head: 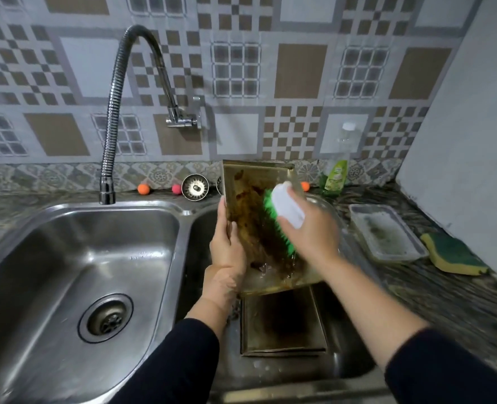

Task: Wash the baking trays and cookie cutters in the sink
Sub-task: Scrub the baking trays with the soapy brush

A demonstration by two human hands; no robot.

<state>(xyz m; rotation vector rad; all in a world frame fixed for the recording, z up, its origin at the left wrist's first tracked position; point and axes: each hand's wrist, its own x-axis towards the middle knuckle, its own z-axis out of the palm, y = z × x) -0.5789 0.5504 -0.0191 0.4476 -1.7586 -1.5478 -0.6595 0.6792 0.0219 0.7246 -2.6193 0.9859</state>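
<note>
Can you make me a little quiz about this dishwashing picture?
1. True or false: the left hand holds the dirty baking tray by its edge.
2. What colour are the bristles of the scrub brush in the right hand?
3. Where is the sponge? A) in the sink B) on the counter C) on the faucet

Key: 1 true; 2 green; 3 B.
</note>
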